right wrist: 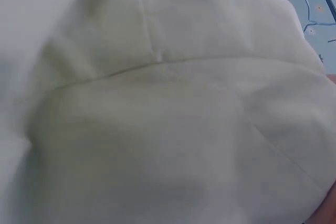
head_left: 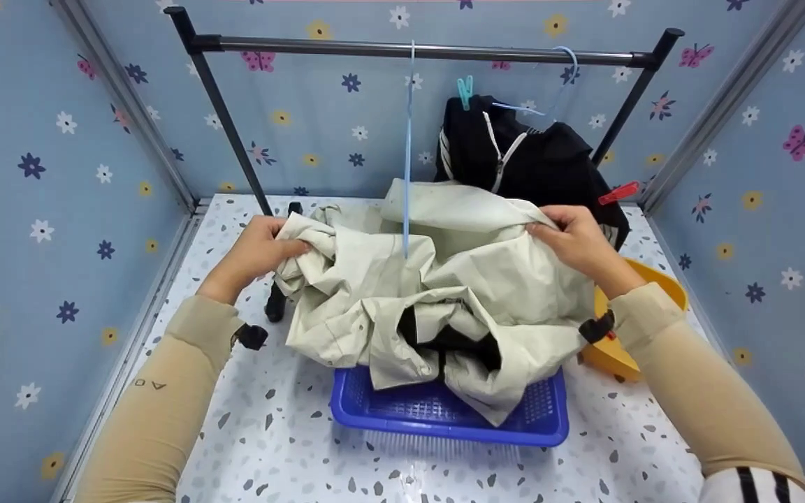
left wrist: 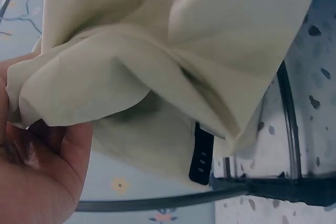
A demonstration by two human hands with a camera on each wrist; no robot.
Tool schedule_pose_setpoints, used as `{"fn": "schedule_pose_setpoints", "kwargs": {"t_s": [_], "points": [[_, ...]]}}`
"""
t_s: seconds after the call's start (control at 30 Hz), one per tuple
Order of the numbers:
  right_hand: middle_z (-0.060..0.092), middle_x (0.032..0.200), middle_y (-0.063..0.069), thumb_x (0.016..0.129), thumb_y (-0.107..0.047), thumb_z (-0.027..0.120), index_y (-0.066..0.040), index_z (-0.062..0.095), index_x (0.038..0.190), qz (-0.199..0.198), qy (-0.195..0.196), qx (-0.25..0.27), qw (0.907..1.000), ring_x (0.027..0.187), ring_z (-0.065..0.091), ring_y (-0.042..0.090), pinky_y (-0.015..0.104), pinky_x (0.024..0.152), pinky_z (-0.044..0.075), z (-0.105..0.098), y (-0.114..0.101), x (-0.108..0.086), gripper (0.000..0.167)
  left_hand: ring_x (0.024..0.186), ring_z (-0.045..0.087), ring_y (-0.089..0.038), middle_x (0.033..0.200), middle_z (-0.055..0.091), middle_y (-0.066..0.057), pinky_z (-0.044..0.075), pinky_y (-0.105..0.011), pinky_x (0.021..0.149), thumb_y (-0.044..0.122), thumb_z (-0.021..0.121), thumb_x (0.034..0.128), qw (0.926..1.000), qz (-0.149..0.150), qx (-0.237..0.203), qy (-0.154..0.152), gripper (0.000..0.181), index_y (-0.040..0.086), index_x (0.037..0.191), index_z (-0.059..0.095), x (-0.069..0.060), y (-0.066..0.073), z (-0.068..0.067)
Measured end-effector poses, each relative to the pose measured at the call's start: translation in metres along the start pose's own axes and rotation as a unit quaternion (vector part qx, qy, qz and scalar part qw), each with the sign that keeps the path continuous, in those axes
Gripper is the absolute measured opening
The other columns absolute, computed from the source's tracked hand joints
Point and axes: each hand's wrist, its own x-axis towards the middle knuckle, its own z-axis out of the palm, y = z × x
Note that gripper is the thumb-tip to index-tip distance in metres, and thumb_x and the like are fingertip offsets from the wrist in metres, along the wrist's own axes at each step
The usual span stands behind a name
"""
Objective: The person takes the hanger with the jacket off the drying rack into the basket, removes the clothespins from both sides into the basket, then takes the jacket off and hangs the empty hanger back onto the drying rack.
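A crumpled pale grey-green garment (head_left: 486, 272), its exact kind hard to tell, is held up by both hands over a blue plastic basket (head_left: 444, 427). My left hand (head_left: 256, 248) pinches its left edge, thumb on top. On the far right edge, my right hand (head_left: 577, 241) grips a fold between thumb and fingers. The left wrist view shows the left hand (left wrist: 44, 166) curled round the cloth, with a black tab (left wrist: 201, 156) beneath. Cloth fills most of the right wrist view. A light-blue hanger (head_left: 408, 140), seen edge-on, hangs from the rail before the garment.
A dark metal rack (head_left: 332, 47) spans the back. From its right side hangs a black zip jacket (head_left: 542, 161), with a teal clothespin (head_left: 465, 91) and a red clothespin (head_left: 619, 193) by it. A yellow basin (head_left: 615, 353) stands at right on the speckled surface (head_left: 270, 433).
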Motion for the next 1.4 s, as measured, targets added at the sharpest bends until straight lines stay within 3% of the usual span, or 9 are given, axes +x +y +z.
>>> {"fn": "schedule_pose_setpoints", "kwargs": {"t_s": [0.1, 0.23, 0.37, 0.47, 0.7, 0.83, 0.93, 1.17, 1.4], "points": [[0.074, 0.091, -0.018, 0.097, 0.005, 0.075, 0.008, 0.081, 0.105, -0.027, -0.012, 0.014, 0.9995, 0.081, 0.061, 0.000, 0.014, 0.070, 0.050, 0.004, -0.002, -0.003, 0.010, 0.072, 0.069, -0.006, 0.084, 0.074, 0.005, 0.060, -0.022, 0.068, 0.003, 0.073, 0.0954, 0.9998, 0.007, -0.013, 0.014, 0.022, -0.011, 0.112, 0.076, -0.001, 0.009, 0.005], [0.074, 0.084, -0.009, 0.094, 0.007, 0.078, 0.006, 0.081, 0.099, -0.092, -0.062, 0.010, 0.9937, 0.071, 0.057, 0.000, 0.013, 0.063, 0.047, 0.010, -0.003, -0.008, 0.006, 0.068, 0.068, -0.006, 0.079, 0.074, 0.007, 0.059, -0.022, 0.064, 0.003, 0.076, 0.0923, 0.9992, 0.013, -0.027, 0.029, 0.020, -0.012, 0.106, 0.077, -0.001, 0.015, 0.013], [0.077, 0.083, 0.010, 0.091, 0.006, 0.082, 0.001, 0.083, 0.097, -0.154, -0.138, -0.006, 0.9785, 0.067, 0.054, -0.002, 0.012, 0.060, 0.043, 0.017, -0.003, -0.014, 0.008, 0.068, 0.067, -0.007, 0.078, 0.074, 0.007, 0.059, -0.022, 0.064, 0.004, 0.081, 0.0892, 0.9992, 0.021, -0.025, 0.023, 0.019, -0.010, 0.101, 0.078, -0.002, 0.016, 0.022], [0.082, 0.094, 0.014, 0.091, 0.004, 0.083, -0.002, 0.085, 0.103, -0.164, -0.200, -0.020, 0.9657, 0.071, 0.057, -0.003, 0.011, 0.063, 0.045, 0.023, -0.003, -0.019, 0.014, 0.067, 0.062, -0.007, 0.076, 0.071, 0.006, 0.056, -0.021, 0.063, 0.006, 0.083, 0.0889, 0.9994, 0.029, -0.016, 0.006, 0.017, -0.008, 0.097, 0.078, -0.005, 0.016, 0.031], [0.083, 0.110, 0.007, 0.100, -0.003, 0.076, -0.007, 0.082, 0.113, -0.191, -0.337, -0.089, 0.9176, 0.085, 0.064, 0.005, 0.020, 0.081, 0.055, 0.042, -0.003, -0.035, 0.015, 0.058, 0.054, -0.006, 0.073, 0.065, 0.003, 0.047, -0.020, 0.052, 0.009, 0.082, 0.0911, 0.9981, 0.038, 0.012, -0.048, 0.011, -0.002, 0.093, 0.080, -0.017, 0.017, 0.058], [0.082, 0.119, 0.006, 0.101, -0.001, 0.073, -0.007, 0.080, 0.120, -0.214, -0.385, -0.129, 0.8883, 0.098, 0.075, 0.017, 0.036, 0.091, 0.062, 0.058, -0.002, -0.046, 0.022, 0.056, 0.054, -0.006, 0.073, 0.065, 0.002, 0.046, -0.019, 0.051, 0.010, 0.083, 0.0924, 0.9960, 0.043, 0.028, -0.073, 0.011, -0.001, 0.094, 0.080, -0.024, 0.019, 0.075], [0.080, 0.127, 0.009, 0.102, -0.003, 0.071, -0.006, 0.077, 0.129, -0.230, -0.412, -0.167, 0.8658, 0.116, 0.076, 0.027, 0.046, 0.102, 0.060, 0.068, 0.000, -0.054, 0.028, 0.057, 0.055, -0.007, 0.074, 0.065, 0.001, 0.048, -0.020, 0.053, 0.011, 0.082, 0.0937, 0.9938, 0.051, 0.039, -0.091, 0.010, 0.001, 0.094, 0.078, -0.029, 0.021, 0.087], [0.066, 0.153, 0.011, 0.103, -0.022, 0.069, -0.007, 0.061, 0.154, -0.165, -0.493, -0.251, 0.8164, 0.141, 0.062, 0.032, 0.051, 0.120, 0.048, 0.085, 0.004, -0.066, 0.054, 0.066, 0.057, -0.010, 0.077, 0.063, 0.004, 0.053, -0.026, 0.066, 0.015, 0.077, 0.0994, 0.9793, 0.073, 0.119, -0.147, 0.017, 0.011, 0.085, 0.068, -0.039, 0.018, 0.116], [0.063, 0.156, 0.010, 0.103, -0.025, 0.067, -0.010, 0.058, 0.157, -0.130, -0.519, -0.266, 0.8016, 0.143, 0.060, 0.032, 0.050, 0.121, 0.046, 0.096, 0.013, -0.067, 0.057, 0.065, 0.059, -0.008, 0.081, 0.064, 0.004, 0.055, -0.028, 0.064, 0.021, 0.071, 0.1051, 0.9537, 0.079, 0.184, -0.225, 0.011, 0.013, 0.098, 0.071, -0.043, 0.014, 0.139]]}}
